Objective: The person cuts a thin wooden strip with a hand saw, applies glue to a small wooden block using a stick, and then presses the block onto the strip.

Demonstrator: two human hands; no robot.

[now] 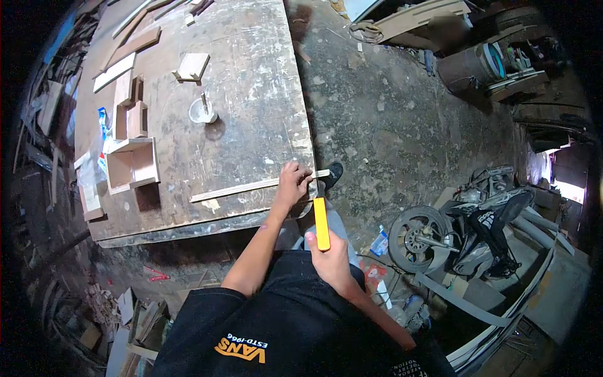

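Note:
My left hand (293,183) presses a thin wooden strip (242,188) down on the worn table (251,94), close to its right edge. The strip's right end sticks out past the edge. In my right hand (333,262) is a tool with a yellow handle (321,224). Its narrow blade points away from me and meets the strip just beyond my left fingers, at the table edge. The blade is seen edge-on, so its shape is hard to make out.
An open wooden box (132,165), smaller wooden pieces, a white cup (202,110) with a stick in it and a small wood block (192,66) are on the table. A motorcycle (471,229) stands at the right. A barrel (468,68) lies at the upper right.

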